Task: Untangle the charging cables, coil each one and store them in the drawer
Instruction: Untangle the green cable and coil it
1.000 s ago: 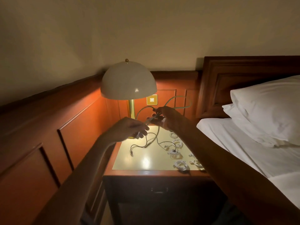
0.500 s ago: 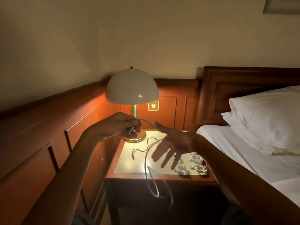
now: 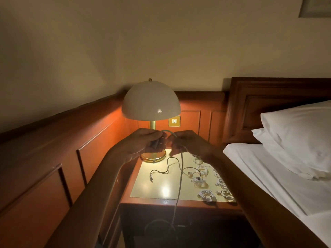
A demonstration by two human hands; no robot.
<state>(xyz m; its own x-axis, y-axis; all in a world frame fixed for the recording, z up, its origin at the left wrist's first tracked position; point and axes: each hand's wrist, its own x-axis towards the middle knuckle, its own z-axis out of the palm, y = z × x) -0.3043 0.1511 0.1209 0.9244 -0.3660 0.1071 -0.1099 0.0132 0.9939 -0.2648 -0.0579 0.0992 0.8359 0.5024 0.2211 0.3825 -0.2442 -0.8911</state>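
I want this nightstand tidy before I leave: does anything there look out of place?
Yes. A dark cable lies loose and uncoiled across the nightstand top, beside the neat white coils. The green cable, held by the left hand and right hand, hangs over the front edge toward the floor.

Cable (image 3: 181,176) btm end lost in dark.

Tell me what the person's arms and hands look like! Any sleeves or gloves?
Both are bare. The left hand and right hand wear no gloves, and no ring, watch or bracelet shows in the dim lamplight. The left arm and right arm show no sleeves as far as the picture's lower edge.
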